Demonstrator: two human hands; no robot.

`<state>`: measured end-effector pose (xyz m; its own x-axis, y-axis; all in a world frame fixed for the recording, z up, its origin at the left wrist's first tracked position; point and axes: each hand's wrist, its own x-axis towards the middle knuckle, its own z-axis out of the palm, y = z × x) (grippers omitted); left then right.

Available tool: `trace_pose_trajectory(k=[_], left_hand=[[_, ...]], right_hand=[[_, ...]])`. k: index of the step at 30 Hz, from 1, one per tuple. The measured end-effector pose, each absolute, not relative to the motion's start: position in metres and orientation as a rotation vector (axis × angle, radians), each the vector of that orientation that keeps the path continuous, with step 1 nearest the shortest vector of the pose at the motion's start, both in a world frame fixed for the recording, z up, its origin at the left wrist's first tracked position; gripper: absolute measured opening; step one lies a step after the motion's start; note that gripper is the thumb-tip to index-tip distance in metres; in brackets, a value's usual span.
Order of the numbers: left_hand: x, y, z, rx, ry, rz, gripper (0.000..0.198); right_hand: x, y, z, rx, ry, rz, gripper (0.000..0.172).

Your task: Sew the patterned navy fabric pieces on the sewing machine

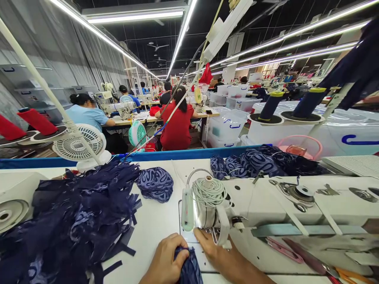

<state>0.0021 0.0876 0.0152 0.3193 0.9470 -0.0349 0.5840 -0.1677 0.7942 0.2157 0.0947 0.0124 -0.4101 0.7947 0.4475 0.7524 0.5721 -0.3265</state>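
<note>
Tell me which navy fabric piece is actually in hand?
The small navy piece at the bottom edge, gripped by the left hand beside the machine head. The big pile and folded pieces lie untouched.

Bare tabletop (pixel 156 225) between fabric pile (pixel 74 221) and sewing machine (pixel 266 205)

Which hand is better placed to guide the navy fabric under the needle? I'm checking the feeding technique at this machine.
Probably the right hand: its fingers rest right at the sewing machine's presser foot. The left hand sits further back, gripping the bunched navy fabric, better suited to holding and feeding.
</note>
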Motion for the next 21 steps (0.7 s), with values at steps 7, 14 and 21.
trace_pose_trajectory(k=[7,14,21], left_hand=[[0.006,0.085,0.021,1.838,1.360,0.662,0.009],[0.021,0.087,0.033,1.884,1.345,0.604,0.010],[0.034,0.104,0.035,1.806,1.554,0.564,0.011]], right_hand=[[0.243,0.077,0.013,-1.247,-2.247,0.236,0.027],[0.217,0.082,0.018,-1.398,-2.097,0.771,0.020],[0.214,0.097,-0.008,-1.484,-2.130,0.448,0.022]])
